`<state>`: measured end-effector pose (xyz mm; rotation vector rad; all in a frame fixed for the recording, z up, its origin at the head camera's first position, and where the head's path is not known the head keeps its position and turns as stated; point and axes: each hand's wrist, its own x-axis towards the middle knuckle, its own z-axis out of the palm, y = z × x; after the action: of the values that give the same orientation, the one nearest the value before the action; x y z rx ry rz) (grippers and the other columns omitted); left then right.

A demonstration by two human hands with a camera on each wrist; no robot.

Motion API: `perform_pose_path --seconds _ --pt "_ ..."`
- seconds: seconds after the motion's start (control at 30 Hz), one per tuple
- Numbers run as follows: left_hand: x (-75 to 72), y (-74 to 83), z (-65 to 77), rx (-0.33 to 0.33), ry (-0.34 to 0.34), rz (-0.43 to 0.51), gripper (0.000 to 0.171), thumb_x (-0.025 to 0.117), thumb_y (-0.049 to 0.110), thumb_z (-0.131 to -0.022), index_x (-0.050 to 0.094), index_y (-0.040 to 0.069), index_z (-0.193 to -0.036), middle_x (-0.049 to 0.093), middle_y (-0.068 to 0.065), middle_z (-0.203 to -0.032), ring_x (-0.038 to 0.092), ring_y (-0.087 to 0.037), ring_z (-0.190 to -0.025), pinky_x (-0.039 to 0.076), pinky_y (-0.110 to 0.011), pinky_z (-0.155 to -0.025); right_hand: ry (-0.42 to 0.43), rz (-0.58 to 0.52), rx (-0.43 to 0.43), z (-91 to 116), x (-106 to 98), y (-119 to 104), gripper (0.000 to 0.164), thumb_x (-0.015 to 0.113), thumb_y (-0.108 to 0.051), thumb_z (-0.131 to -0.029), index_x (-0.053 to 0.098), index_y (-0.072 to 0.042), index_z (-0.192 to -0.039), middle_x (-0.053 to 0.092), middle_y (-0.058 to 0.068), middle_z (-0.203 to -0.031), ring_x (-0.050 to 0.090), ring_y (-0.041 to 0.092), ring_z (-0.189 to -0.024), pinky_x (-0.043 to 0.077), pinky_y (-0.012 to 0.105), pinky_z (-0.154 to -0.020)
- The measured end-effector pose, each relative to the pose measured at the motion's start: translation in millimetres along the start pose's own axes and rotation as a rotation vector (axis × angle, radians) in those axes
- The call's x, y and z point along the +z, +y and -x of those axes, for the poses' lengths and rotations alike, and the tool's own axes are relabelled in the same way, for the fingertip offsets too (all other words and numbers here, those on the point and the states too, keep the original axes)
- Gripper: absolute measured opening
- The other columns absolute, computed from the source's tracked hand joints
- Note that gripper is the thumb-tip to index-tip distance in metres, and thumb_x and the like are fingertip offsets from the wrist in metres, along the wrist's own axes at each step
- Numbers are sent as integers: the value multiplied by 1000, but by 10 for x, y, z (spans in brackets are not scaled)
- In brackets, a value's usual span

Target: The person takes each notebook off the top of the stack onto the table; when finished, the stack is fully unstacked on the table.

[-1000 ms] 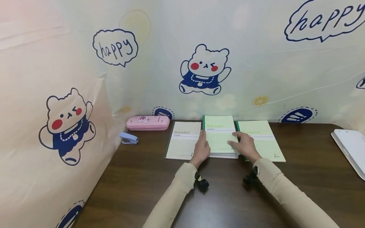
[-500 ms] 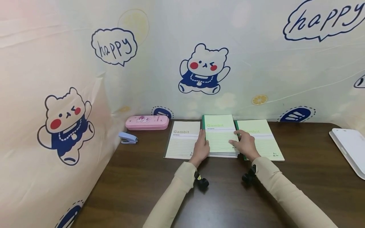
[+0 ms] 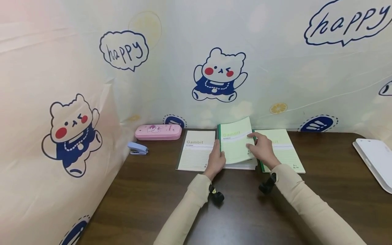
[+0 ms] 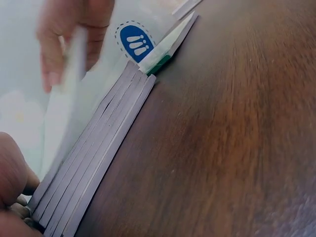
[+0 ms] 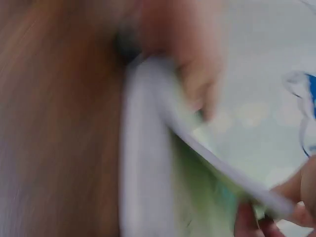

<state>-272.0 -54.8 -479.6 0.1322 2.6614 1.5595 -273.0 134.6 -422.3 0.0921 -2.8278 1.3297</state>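
Observation:
In the head view, a stack of notebooks (image 3: 242,166) lies at the back centre of the table, green spines at its left. My left hand (image 3: 215,160) rests against the spine side, its fingers straight along the edge. My right hand (image 3: 262,149) pinches the right edge of the top light-green notebook (image 3: 234,144), which is raised and bent upward from that side. The left wrist view shows the page edges of several notebooks (image 4: 98,143) beneath the lifted one. Blur covers much of the right wrist view, where my right fingers (image 5: 296,195) grip the lifted edge.
A white-covered notebook (image 3: 196,156) lies left of the stack, and a light-green notebook (image 3: 288,158) lies right of it. Farther left are a pink pencil case (image 3: 159,132) and a blue stapler (image 3: 137,148). A white flat object (image 3: 375,161) sits at the right edge.
My right hand has raised the right side of the top notebook, which lay flat on the stack before. My left hand has stayed in place.

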Motion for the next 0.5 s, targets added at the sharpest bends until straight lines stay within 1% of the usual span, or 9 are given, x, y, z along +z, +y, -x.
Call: perform_pose_path --seconds 0.07,0.13,0.2,0.27,0.3,0.33,0.4,0.43,0.5 --pt "-1 18 -11 11 -1 -3 56 29 9 -102 9 1 -154 6 -14 -164 6 -23 -151 12 -39 -123 -99 -106 30 -37 -50 13 49 55 -7 -93 45 -2 -141 55 27 -103 47 26 -64 42 33 -59" --pt "4 28 -15 10 -4 8 56 28 9 -102 9 2 -154 5 -14 -164 6 -23 -151 11 -39 -123 -172 -196 69 -59 -84 62 52 51 -3 -95 38 -2 -146 45 33 -130 55 38 -94 49 41 -74" --pt "8 27 -13 -5 -7 17 56 27 11 -102 9 3 -155 6 -13 -164 6 -23 -152 11 -40 -123 -182 -236 92 -59 -110 130 52 49 0 -95 37 -2 -147 30 28 -150 40 43 -129 47 47 -93" --pt "-4 22 -7 -22 -7 19 56 27 14 -103 9 4 -155 6 -11 -164 6 -23 -152 11 -40 -123 -148 -241 92 -32 -166 189 51 48 2 -95 40 -2 -145 25 25 -155 22 42 -143 43 48 -100" --pt "-18 17 -4 -24 -1 22 56 27 14 -102 9 5 -155 6 -10 -164 6 -23 -152 12 -41 -123 -120 -235 83 -19 -213 215 50 49 3 -94 42 -2 -144 26 24 -155 25 40 -141 46 44 -98" --pt "-37 12 -5 -22 7 14 57 26 13 -102 9 4 -155 7 -11 -164 7 -23 -152 12 -41 -123 -91 -233 72 -7 -278 240 50 50 3 -94 43 -2 -143 28 24 -155 40 36 -132 50 39 -90" --pt "-37 -12 17 -15 16 -5 57 26 11 -101 10 3 -155 8 -12 -164 7 -25 -152 12 -41 -123 -42 -220 59 69 -470 322 51 51 4 -92 45 -2 -142 30 25 -153 59 25 -99 54 30 -71" --pt "-45 -21 25 -8 24 -16 57 27 9 -100 10 2 -155 8 -13 -164 8 -26 -151 12 -41 -123 -23 -225 54 107 -592 362 52 52 4 -91 45 -2 -142 32 26 -152 59 18 -81 52 26 -62" --pt "-61 -30 26 3 39 -32 58 27 6 -99 10 0 -154 8 -15 -163 8 -27 -151 12 -42 -123 18 -242 41 187 -883 463 53 54 4 -91 45 -4 -142 47 24 -139 51 8 -58 48 22 -49"
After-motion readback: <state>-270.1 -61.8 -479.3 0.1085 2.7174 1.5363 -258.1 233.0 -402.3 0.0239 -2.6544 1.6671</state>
